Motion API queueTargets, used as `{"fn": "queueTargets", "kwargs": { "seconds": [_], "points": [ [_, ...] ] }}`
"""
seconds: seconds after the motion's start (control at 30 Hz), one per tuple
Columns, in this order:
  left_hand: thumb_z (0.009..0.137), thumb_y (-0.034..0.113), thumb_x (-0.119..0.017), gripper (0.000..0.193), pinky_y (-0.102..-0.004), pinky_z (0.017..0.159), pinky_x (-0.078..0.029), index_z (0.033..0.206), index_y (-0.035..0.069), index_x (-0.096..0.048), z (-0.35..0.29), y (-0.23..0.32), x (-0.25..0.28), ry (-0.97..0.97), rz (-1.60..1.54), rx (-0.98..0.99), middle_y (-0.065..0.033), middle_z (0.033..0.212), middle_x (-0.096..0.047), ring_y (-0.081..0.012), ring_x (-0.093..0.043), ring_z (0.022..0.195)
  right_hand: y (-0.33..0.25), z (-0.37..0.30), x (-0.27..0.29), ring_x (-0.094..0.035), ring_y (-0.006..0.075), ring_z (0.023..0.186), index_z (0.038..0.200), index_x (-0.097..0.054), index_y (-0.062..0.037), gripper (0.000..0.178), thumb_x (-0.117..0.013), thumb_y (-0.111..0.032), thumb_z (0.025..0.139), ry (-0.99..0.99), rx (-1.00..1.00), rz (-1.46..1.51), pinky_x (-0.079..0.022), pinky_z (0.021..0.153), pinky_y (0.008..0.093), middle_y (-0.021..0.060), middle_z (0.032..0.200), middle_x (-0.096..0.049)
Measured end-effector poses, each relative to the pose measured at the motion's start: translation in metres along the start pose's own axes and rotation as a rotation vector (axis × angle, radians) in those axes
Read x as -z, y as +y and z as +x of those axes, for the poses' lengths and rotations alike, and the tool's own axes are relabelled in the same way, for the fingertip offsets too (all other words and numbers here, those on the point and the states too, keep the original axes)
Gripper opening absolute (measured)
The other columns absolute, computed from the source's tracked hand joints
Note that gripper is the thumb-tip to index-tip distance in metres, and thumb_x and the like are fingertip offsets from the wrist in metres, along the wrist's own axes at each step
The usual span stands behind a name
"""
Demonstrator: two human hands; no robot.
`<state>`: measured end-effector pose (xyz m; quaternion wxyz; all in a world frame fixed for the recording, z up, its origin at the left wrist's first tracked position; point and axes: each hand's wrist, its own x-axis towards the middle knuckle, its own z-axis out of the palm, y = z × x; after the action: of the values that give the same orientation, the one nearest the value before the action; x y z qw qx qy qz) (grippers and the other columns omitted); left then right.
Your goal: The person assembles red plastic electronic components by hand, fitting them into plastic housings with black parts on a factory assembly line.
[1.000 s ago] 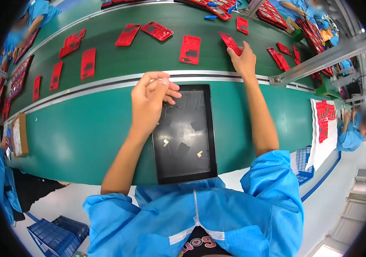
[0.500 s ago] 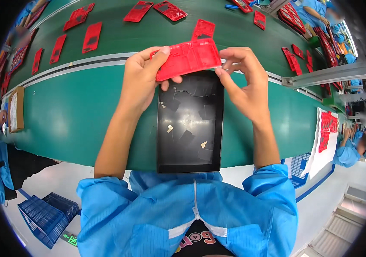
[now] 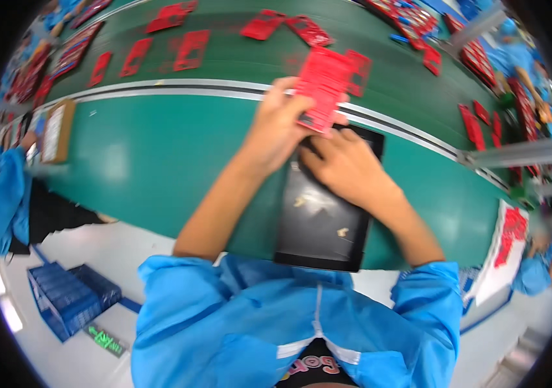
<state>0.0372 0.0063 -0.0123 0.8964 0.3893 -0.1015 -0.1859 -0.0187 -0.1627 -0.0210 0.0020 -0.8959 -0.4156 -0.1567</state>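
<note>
My left hand (image 3: 282, 126) grips a red plastic casing (image 3: 325, 81) by its lower end, thumb across its face. The casing, blurred by motion, stands lengthwise away from me above the far end of a black tray (image 3: 361, 236). Just below it, my right hand (image 3: 348, 167) is over the tray with its fingers bent downward. Its fingertips are smeared and partly hidden, so I cannot make out whether they hold anything. A few small pale pieces (image 3: 342, 232) lie in the tray.
Beyond a metal rail (image 3: 211, 88), several red casings (image 3: 192, 50) lie on a dark green surface. A cardboard box (image 3: 60, 131) stands at left, a metal bar (image 3: 515, 152) at right. Blue crates (image 3: 72, 294) are at lower left. Co-workers in blue sit on both sides.
The casing has turned from lying crosswise to lengthwise in my left hand. My right hand has left the casing's side and come down over the tray. The whole view has shifted.
</note>
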Motion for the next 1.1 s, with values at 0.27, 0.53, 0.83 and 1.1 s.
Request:
{"fn": "queueTargets", "kwargs": {
  "seconds": [0.27, 0.53, 0.83, 1.1],
  "points": [
    [0.103, 0.015, -0.045, 0.035, -0.0381, 0.068, -0.058, 0.135, 0.0, -0.044, -0.002, 0.002, 0.002, -0.001, -0.025, 0.011, -0.0283, 0.121, -0.066, -0.0305, -0.071, 0.087, 0.0, -0.009, 0.019, -0.065, 0.0184, 0.08, 0.082, -0.065, -0.0014, 0.014, -0.077, -0.005, 0.074, 0.189, -0.166, 0.372, -0.051, 0.066, 0.0342, 0.0086, 0.09, -0.063],
    [0.109, 0.027, -0.045, 0.038, -0.0417, 0.074, -0.061, 0.138, 0.003, -0.049, -0.006, 0.001, -0.002, 0.095, 0.056, -0.092, -0.0217, 0.121, -0.067, -0.0272, -0.072, 0.097, 0.009, -0.006, 0.056, -0.071, 0.0108, 0.076, 0.117, -0.065, 0.0013, 0.027, -0.071, 0.005, 0.091, 0.622, -0.84, 1.428, -0.054, 0.064, 0.0225, 0.002, 0.085, -0.065],
    [0.109, 0.021, -0.04, 0.041, -0.0483, 0.086, -0.064, 0.143, -0.002, -0.045, -0.011, 0.0, -0.033, 0.009, 0.188, -0.008, -0.0243, 0.13, -0.064, -0.0324, -0.069, 0.116, 0.029, -0.026, 0.051, -0.072, 0.0141, 0.078, 0.108, -0.068, 0.0039, 0.015, -0.07, 0.002, 0.094, 0.685, -0.793, 1.32, -0.058, 0.071, 0.0251, 0.0071, 0.095, -0.071],
    [0.108, 0.016, -0.042, 0.037, -0.0431, 0.079, -0.067, 0.141, -0.003, -0.046, -0.016, -0.001, -0.037, -0.018, 0.179, 0.002, -0.0244, 0.123, -0.068, -0.0358, -0.074, 0.104, 0.026, -0.021, 0.071, -0.071, 0.0135, 0.075, 0.109, -0.068, 0.0037, 0.016, -0.07, 0.005, 0.093, 0.708, -0.743, 1.387, -0.057, 0.063, 0.0236, 0.0083, 0.1, -0.067]
  ]
}}
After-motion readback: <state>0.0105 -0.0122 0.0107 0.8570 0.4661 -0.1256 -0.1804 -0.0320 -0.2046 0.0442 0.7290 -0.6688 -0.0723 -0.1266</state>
